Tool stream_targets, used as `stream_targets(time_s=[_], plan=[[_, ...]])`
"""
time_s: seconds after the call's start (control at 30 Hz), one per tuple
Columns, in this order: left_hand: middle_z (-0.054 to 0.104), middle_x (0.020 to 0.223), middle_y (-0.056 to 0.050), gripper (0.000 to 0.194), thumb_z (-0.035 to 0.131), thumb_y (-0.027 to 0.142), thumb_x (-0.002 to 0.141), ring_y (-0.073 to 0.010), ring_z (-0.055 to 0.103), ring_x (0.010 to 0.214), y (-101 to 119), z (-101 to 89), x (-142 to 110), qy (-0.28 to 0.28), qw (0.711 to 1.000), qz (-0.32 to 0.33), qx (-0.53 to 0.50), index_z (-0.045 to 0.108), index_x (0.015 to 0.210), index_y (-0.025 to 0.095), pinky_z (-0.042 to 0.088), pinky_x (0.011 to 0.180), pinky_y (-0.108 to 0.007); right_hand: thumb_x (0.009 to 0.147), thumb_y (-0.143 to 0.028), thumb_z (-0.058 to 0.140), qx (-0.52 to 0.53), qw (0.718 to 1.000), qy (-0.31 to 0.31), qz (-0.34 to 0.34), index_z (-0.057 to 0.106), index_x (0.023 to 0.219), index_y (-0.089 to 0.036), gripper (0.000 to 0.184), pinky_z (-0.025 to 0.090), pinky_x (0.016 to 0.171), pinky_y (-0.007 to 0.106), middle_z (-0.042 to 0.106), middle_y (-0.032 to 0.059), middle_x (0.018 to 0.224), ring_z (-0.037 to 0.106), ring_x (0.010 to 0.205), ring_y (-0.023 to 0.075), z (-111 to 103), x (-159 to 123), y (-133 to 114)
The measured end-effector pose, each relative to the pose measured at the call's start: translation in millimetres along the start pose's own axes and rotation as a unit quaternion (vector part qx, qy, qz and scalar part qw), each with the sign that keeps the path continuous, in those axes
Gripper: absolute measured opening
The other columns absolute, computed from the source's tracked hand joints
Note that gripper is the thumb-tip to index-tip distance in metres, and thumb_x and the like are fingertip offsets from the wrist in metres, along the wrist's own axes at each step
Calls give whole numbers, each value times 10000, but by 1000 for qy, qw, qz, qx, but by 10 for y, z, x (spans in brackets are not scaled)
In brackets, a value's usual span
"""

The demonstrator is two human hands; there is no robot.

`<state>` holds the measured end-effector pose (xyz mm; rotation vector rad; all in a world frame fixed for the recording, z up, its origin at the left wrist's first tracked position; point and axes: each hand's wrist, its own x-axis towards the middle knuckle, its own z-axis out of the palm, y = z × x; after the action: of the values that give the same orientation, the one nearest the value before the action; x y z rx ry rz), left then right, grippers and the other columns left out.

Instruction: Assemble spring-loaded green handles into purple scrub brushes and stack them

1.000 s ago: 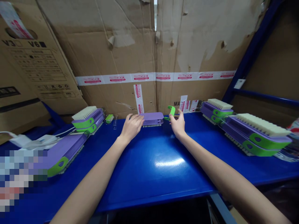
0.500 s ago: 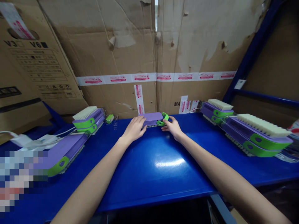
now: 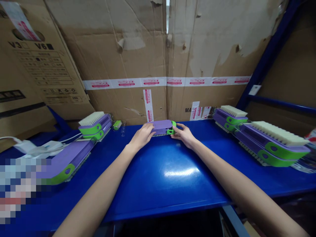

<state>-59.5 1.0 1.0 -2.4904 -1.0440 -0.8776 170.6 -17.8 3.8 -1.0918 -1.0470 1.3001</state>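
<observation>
A purple scrub brush (image 3: 161, 125) rests bristles-down at the back of the blue tabletop. My left hand (image 3: 142, 136) is wrapped round its left end, hiding that end. At the other end, a green end piece (image 3: 173, 126) sits snug against the purple body. My right hand (image 3: 184, 135) grips this green piece, thumb and fingers pressed to its outer side.
Two pairs of stacked purple-and-green brushes (image 3: 274, 141) lie on the right. More brushes (image 3: 92, 126) stand at left, near white cables and adapters (image 3: 37, 148). A small green part (image 3: 117, 125) and a metal spring (image 3: 123, 129) lie by the cardboard wall (image 3: 128, 65).
The green end piece was tilted and stuck out from the brush; now it lies against the brush's right end. My right hand has pushed with it, and the view has shifted slightly.
</observation>
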Motion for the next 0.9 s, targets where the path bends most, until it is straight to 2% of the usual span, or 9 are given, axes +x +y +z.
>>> stream_targets(time_s=[0.13,0.3,0.37,0.63,0.9], plan=[[621,1111,-122,159,515,262,888,-239,576,1089,10,-5,5,5,1000,5,-2,533,998,149,505,924,-414,809,-234,673,32,999,-14,1,446,1250,-126,508,591,666,301,680,51,732,675,621,151,-16,5,0],[619,1133,-130,149,527,252,881,-246,573,1108,33,28,8,8,1000,13,6,537,983,144,510,925,-412,798,-253,681,26,997,68,-20,490,1204,-138,463,588,602,281,670,43,754,666,636,147,30,9,16],[620,1135,-135,151,526,247,881,-248,573,1111,41,40,9,10,1000,16,7,536,985,138,514,922,-410,803,-266,677,26,997,76,-11,483,1208,-139,467,587,601,279,674,49,757,667,643,150,40,8,15],[624,1131,-125,130,503,247,894,-236,577,1112,26,24,-7,12,1000,16,-18,534,978,153,517,920,-421,809,-225,668,74,997,-12,32,512,1172,-145,403,586,708,294,698,72,864,686,724,147,-14,29,17],[611,1151,-128,127,496,239,896,-233,563,1132,24,17,-12,5,999,17,-35,534,981,153,503,940,-427,816,-250,652,51,996,-54,38,516,1234,-224,440,552,616,260,702,42,843,647,651,127,-35,-6,-27]])
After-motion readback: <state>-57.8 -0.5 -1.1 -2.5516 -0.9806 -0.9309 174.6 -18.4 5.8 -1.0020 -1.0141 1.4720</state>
